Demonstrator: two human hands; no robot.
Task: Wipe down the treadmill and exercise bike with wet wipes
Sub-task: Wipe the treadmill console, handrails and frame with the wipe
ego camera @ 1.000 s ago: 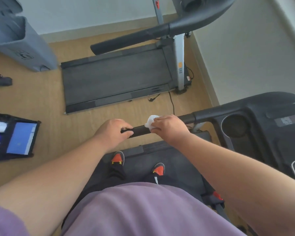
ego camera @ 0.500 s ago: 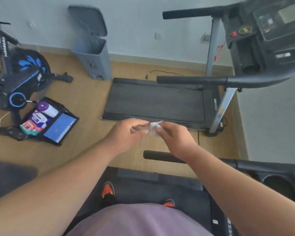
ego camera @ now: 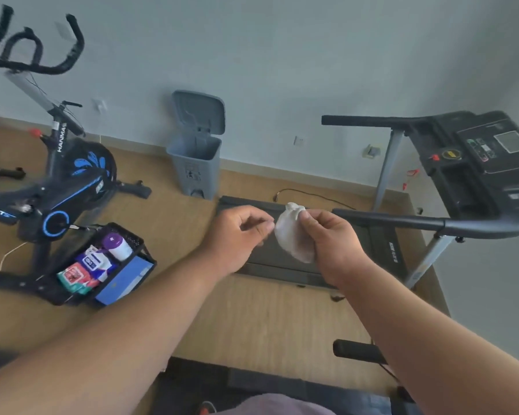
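A crumpled white wet wipe (ego camera: 292,235) hangs in front of me at chest height. My right hand (ego camera: 333,244) grips it by its right side, thumb on top. My left hand (ego camera: 237,235) has its fingers curled, and thumb and forefinger pinch the wipe's left edge. Behind the hands stands a black treadmill (ego camera: 489,163) with its handrail (ego camera: 432,224) reaching left toward the wipe. The black and blue exercise bike (ego camera: 72,181) stands at the far left. The foam handle (ego camera: 357,351) of the nearer treadmill shows below my right forearm.
A grey pedal bin (ego camera: 195,157) with its lid up stands against the wall between bike and treadmill. A black caddy (ego camera: 132,241) on the floor by the bike holds wipe packs and a purple-capped canister. A cable (ego camera: 306,193) lies behind the treadmill deck.
Both hands left the near treadmill's handle and rose with the wipe. My view lifted from the floor to the wall, bringing the bike and bin into sight. The wipe now hangs more unfolded.
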